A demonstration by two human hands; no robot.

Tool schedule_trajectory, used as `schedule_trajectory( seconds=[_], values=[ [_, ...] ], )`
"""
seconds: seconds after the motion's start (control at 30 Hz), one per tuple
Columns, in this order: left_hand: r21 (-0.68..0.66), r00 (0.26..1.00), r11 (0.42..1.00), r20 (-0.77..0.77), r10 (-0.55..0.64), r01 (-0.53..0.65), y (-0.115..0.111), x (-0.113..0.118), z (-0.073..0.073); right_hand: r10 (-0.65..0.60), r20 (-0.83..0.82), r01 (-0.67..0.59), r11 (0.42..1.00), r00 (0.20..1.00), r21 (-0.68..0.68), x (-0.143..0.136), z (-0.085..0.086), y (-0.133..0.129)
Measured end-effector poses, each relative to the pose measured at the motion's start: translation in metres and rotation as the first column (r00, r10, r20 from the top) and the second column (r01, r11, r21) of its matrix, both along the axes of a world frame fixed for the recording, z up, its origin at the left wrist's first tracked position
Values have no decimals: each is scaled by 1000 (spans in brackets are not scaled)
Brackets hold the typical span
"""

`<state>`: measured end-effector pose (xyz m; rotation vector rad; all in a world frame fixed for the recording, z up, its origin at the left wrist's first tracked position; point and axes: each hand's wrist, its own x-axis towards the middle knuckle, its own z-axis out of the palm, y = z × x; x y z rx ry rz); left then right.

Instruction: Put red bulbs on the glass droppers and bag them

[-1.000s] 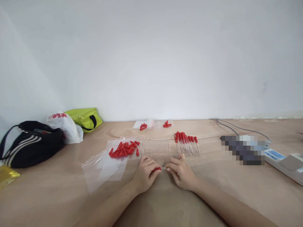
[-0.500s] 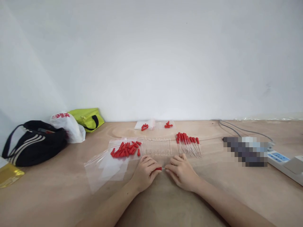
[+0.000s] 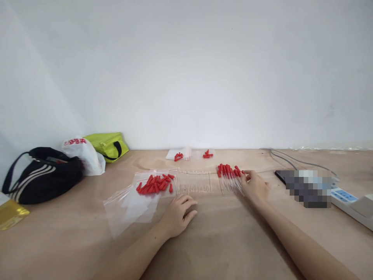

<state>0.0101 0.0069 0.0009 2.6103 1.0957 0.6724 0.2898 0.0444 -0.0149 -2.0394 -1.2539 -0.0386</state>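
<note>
My left hand (image 3: 180, 214) rests on the table with its thumb and fingers apart, holding nothing. My right hand (image 3: 255, 186) is at the right end of a fanned row of assembled droppers (image 3: 227, 171), glass tubes with red rubber bulbs. Its fingertips are closed on a dropper (image 3: 243, 172), whose red end shows beside the thumb; the fingers hide most of its tube. Between the hands, farther back, a row of bare glass tubes (image 3: 194, 182) lies side by side. Loose red rubber bulbs (image 3: 155, 184) are heaped on a clear zip bag (image 3: 140, 175) left of the tubes.
Another clear bag (image 3: 116, 212) lies nearer the left. Two small bags with red bulbs (image 3: 178, 156) sit by the wall. Black, white and yellow-green bags (image 3: 112, 146) stand at the left. A power strip (image 3: 346, 196), cables and a blurred dark object are at the right.
My right hand has moved right and away from me with the dropper, from beside my left hand to the row's end. My left hand has let go of the red bulb and opened.
</note>
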Motion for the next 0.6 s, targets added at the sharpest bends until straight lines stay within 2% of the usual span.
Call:
schedule_trajectory(
  seconds=[0.13,0.27,0.4,0.47,0.53,0.6],
  values=[
    [15,1000,1000,7,-13,13,1,0,0,11,38,-7,994,999,-109,-6,-5,3],
    [9,1000,1000,11,-16,16,1,0,0,70,71,-59,988,995,-141,-10,-7,1],
    [8,1000,1000,7,-28,27,0,0,-1,111,123,-103,992,986,-68,-8,-10,-1],
    [21,1000,1000,-6,-21,21,2,-1,-1,192,142,-198,980,971,25,-8,-11,-1],
    [94,997,993,-12,71,-70,5,-4,0,355,158,-376,918,921,128,-10,-11,-2],
    [212,964,942,3,267,-262,12,-10,0,528,178,-555,808,831,199,-15,-11,-4]
  ],
)
